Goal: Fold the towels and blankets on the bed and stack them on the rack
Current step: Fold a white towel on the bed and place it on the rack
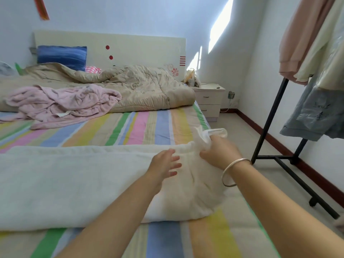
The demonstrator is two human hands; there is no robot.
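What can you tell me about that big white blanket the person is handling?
The blanket is off-white, thick and soft-looking. It lies across the near part of the striped bed as a long folded band, running out of view on the left. Its right end is rounded and puckered, with a corner bunched up and gripped by the right hand. The open left hand is over it beside that grip, blurred, so contact is unclear.

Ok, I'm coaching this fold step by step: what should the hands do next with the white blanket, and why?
Probably bring the left hand down onto the white blanket to pin it: the right hand grips the bunched corner, while the left is open above it, fingers spread.
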